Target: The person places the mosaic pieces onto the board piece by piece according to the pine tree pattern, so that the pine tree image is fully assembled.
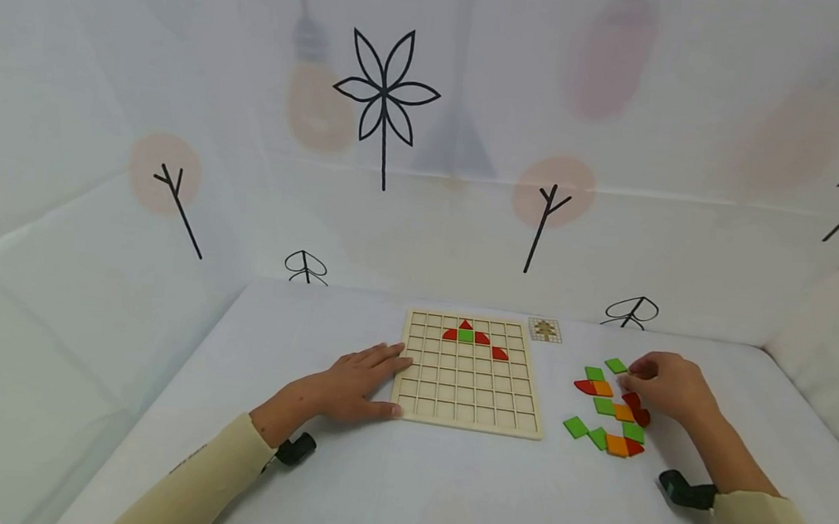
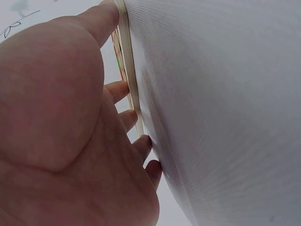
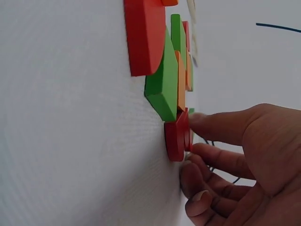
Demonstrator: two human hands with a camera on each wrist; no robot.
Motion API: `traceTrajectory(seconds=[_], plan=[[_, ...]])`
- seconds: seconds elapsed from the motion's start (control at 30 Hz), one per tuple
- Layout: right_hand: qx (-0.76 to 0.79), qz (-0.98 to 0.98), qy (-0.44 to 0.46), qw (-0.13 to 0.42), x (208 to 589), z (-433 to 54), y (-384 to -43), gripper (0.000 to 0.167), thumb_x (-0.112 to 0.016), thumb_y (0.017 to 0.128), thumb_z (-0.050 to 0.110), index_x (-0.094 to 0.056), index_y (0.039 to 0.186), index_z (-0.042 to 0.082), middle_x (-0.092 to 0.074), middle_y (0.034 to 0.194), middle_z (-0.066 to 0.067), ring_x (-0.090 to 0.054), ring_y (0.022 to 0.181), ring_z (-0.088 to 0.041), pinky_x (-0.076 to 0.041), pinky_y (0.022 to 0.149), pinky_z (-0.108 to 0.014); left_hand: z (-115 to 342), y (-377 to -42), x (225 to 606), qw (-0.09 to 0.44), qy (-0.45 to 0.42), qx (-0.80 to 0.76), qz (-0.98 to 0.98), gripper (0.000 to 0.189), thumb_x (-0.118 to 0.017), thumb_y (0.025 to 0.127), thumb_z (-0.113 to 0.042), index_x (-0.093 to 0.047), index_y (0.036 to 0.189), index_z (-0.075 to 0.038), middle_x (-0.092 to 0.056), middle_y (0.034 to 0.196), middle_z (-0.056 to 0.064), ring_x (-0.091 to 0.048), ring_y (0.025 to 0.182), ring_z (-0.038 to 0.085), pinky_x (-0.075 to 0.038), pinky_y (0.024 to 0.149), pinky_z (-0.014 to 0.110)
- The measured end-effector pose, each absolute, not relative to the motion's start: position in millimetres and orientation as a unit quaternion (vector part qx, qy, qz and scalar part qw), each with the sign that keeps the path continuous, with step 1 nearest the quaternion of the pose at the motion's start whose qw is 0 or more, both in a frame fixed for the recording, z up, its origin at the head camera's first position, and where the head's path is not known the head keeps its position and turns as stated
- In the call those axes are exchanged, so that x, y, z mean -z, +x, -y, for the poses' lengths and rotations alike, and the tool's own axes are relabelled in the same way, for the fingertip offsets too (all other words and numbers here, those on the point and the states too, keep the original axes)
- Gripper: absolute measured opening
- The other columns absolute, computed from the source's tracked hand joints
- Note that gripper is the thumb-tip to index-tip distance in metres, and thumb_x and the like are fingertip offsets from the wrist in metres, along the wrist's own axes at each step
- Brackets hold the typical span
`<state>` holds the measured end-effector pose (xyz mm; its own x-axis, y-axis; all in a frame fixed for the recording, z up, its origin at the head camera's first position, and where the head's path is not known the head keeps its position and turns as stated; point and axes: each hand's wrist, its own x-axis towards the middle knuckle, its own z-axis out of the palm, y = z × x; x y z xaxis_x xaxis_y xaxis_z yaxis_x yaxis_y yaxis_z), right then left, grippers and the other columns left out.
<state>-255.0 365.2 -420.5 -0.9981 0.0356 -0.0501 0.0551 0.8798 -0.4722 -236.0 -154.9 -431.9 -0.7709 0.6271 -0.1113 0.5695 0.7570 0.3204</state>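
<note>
My left hand [image 1: 358, 383] lies at the left side of a pale wooden grid board [image 1: 438, 393], fingers spread and fingertips touching its edge; the left wrist view shows them along the board's rim [image 2: 128, 52]. On the board's upper rows sit a green square [image 1: 465, 336], a red triangle [image 1: 466, 324] and several red quarter-round pieces [image 1: 500, 353]. My right hand [image 1: 671, 388] is over the loose pieces, thumb and forefinger bent close together beside a green square [image 1: 616, 366] and above red pieces [image 3: 174, 141]. Whether a piece is between those fingertips is unclear.
More loose pieces lie right of the board, among them a green square [image 1: 576, 427], an orange square [image 1: 617, 445] and a red piece [image 1: 585, 386]. A small pattern card [image 1: 545, 330] with a tree figure is by the board's far right corner. White cloth [image 1: 459, 498] covers the table.
</note>
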Motion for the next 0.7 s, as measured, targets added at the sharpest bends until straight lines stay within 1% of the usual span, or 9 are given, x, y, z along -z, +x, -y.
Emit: traceTrajectory(seconds=[0.27, 0.5, 0.6, 0.7], plan=[[0.244, -0.969, 0.001, 0.049, 416.9, -362.6, -256.7, 0.033, -0.075, 0.095, 0.012, -0.066, 0.117, -0.011, -0.070, 0.103, -0.025, -0.063, 0.086, -0.031, -0.061, 0.074, -0.043, 154.1, -234.6, 426.4, 0.117, 0.317, -0.132, -0.932, 0.082, -0.060, 0.104, -0.058, -0.025, 0.170, -0.024, -0.014, 0.179, 0.001, -0.012, 0.164, 0.031, -0.023, 0.126, 0.061], [0.253, -0.965, 0.002, 0.072, 411.9, -360.2, -255.4, 0.033, -0.076, 0.091, 0.007, -0.058, 0.115, -0.006, -0.064, 0.111, -0.032, -0.062, 0.090, -0.035, -0.062, 0.074, -0.042, 153.5, -232.7, 424.1, 0.117, 0.318, -0.130, -0.932, 0.081, -0.060, 0.104, -0.058, -0.026, 0.170, -0.024, -0.014, 0.179, 0.002, -0.013, 0.164, 0.032, -0.024, 0.126, 0.061], [0.259, -0.963, 0.003, 0.076, 410.1, -359.9, -254.9, 0.032, -0.076, 0.090, 0.006, -0.057, 0.114, -0.005, -0.064, 0.109, -0.032, -0.062, 0.089, -0.035, -0.062, 0.073, -0.041, 153.3, -232.5, 423.3, 0.118, 0.319, -0.129, -0.931, 0.081, -0.060, 0.104, -0.057, -0.026, 0.170, -0.023, -0.015, 0.179, 0.003, -0.013, 0.164, 0.032, -0.024, 0.126, 0.061], [0.265, -0.961, 0.001, 0.075, 409.2, -360.6, -254.6, 0.031, -0.076, 0.091, 0.006, -0.059, 0.114, -0.006, -0.066, 0.105, -0.027, -0.062, 0.089, -0.034, -0.062, 0.073, -0.039, 153.4, -232.5, 423.7, 0.118, 0.320, -0.132, -0.931, 0.082, -0.061, 0.104, -0.056, -0.026, 0.170, -0.022, -0.015, 0.178, 0.004, -0.013, 0.164, 0.033, -0.023, 0.125, 0.062]])
